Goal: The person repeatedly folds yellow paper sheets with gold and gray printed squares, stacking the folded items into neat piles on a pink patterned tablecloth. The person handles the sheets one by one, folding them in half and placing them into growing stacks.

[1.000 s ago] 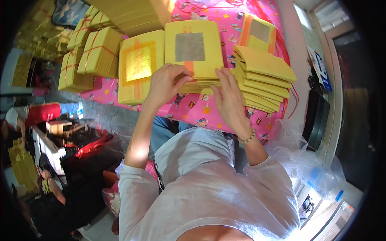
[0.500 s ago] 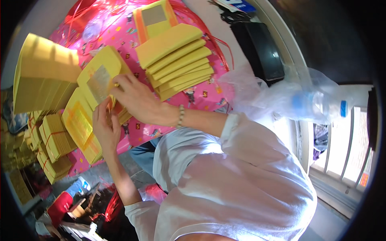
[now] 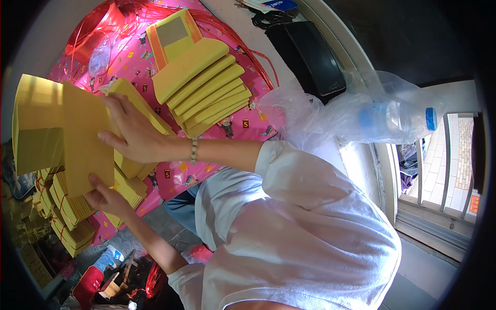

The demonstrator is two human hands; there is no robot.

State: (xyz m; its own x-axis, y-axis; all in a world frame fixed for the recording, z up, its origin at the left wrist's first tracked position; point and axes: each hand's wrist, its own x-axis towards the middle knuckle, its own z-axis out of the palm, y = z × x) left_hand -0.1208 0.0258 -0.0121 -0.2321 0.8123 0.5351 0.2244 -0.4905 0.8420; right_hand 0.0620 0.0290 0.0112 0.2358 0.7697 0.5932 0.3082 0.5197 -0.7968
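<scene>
A plain yellow paper sheet (image 3: 85,139) is held up over the left part of the pink table cover. My left hand (image 3: 108,199) pinches its lower edge, thumb on the near face. Beside its right edge is my right hand (image 3: 137,132), fingers spread and thumb stretched across the paper, a beaded bracelet on the wrist. Beneath my right hand lies a stack of yellow papers (image 3: 139,101), partly hidden. Behind the sheet stands a tall yellow paper pile (image 3: 39,139). Folded yellow papers (image 3: 206,85) overlap in a fanned row to the right.
A yellow paper with orange bands and a grey square (image 3: 173,33) lies behind the fan. Red plastic strings (image 3: 222,26) trail along the table's far edge. Tied yellow bundles (image 3: 72,199) stand at left. A black case (image 3: 310,59) and a bagged bottle (image 3: 398,119) are at right.
The yellow sheet has come up in front of the tall pile. Both hands have moved left from the middle stack, the left hand also lower. The whole view has shifted slightly.
</scene>
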